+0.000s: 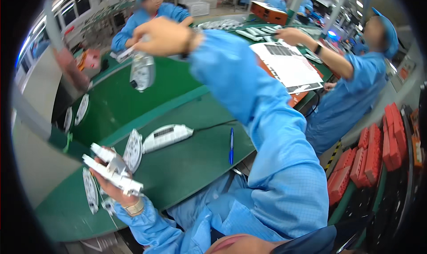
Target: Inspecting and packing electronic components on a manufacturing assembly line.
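My left hand [116, 192], low on the left over the green table, is closed around white plastic parts [118, 177] with stepped edges. My right arm reaches far forward across the green belt. At its end my right hand [165, 37] is closed, slightly blurred, and a pale curved plastic housing [143, 72] hangs from its fingers. Near my left hand stand a white curved housing [132, 151] and another white housing [91, 189]. A long white power strip-like unit [168, 137] with a dark cable lies beyond them.
A blue pen [231, 146] lies on the green table [191, 169]. Two more white housings [82, 108] rest along the belt's [111, 98] left side. Printed sheets [287, 65] lie at the right, where a co-worker [356, 85] reaches across. Another co-worker [153, 7] sits opposite. Red blocks [369, 156] are stacked rightward.
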The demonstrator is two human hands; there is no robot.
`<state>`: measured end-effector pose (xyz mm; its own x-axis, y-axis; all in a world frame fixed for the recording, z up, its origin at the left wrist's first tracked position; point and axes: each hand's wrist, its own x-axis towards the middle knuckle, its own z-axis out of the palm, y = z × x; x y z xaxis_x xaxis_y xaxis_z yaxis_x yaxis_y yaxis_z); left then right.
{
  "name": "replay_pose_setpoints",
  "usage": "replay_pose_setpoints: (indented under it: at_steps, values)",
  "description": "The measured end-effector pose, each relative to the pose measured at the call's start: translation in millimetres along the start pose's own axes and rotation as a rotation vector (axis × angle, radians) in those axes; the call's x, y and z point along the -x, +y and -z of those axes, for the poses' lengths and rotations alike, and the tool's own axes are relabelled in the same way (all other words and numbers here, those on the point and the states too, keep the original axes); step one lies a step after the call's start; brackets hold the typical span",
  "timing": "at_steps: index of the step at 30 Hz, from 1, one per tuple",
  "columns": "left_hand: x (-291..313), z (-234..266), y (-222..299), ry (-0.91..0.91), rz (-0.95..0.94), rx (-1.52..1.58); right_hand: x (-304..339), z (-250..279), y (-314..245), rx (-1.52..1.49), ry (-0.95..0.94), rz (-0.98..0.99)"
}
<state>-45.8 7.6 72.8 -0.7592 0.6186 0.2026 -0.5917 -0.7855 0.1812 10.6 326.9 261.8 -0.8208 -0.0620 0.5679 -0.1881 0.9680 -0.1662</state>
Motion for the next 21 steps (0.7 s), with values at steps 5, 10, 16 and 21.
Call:
replay_pose_setpoints:
  at_steps: [5, 10, 16, 21]
  values:
    - [126, -6, 101, -0.244, -0.077, -0.044, 105, 59, -115, -0.319, -0.026, 0.044]
    - [296, 34, 148, -0.047, -0.473, -0.442, 187, 48, -151, -0.549, -0.179, -0.243]
    - [453, 114, 151, 1.002, -1.067, -0.420, 231, 14, -171, -0.738, -0.258, -0.313]
    - [507, 180, 133, 1.175, -0.708, -0.543, 236, -34, -203, -0.834, -0.580, -0.372]
